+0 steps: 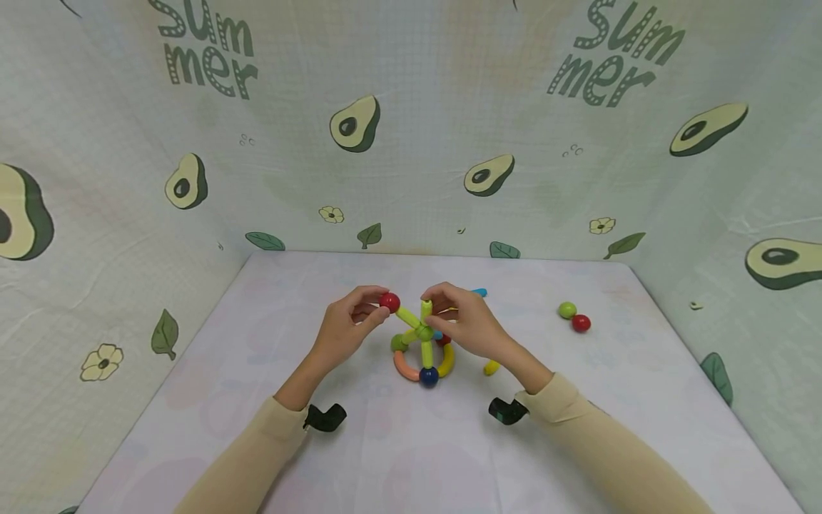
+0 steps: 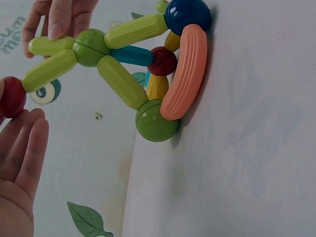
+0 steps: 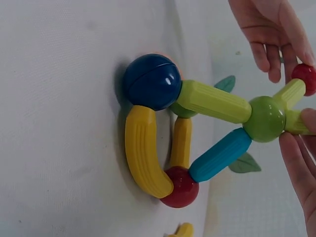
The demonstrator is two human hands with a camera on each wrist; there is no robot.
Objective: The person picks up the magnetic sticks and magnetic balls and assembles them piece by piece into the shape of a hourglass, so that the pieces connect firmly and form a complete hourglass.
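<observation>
A magnetic-looking ball-and-rod structure stands on the table. Its ring-shaped base joins a dark blue ball (image 3: 152, 81), a green ball (image 2: 157, 121) and a red ball (image 3: 180, 187) through an orange curved rod (image 2: 186, 74) and yellow rods (image 3: 140, 148). Lime rods and a teal rod (image 3: 220, 154) rise from the base to a green centre ball (image 2: 91, 48). My left hand (image 1: 347, 325) pinches a red ball (image 1: 389, 302) at the tip of a slanting lime rod (image 1: 407, 316). With thumb and fingers, my right hand (image 1: 472, 325) pinches an upright lime rod (image 1: 427, 310) on the centre ball.
A loose green ball (image 1: 567, 310) and a red ball (image 1: 581, 323) lie at the right of the table (image 1: 411, 457). Beside the right wrist is a yellow piece (image 1: 491, 368), and a blue rod (image 1: 479, 292) shows behind the right hand. Avocado-printed cloth (image 1: 411, 86) surrounds the table.
</observation>
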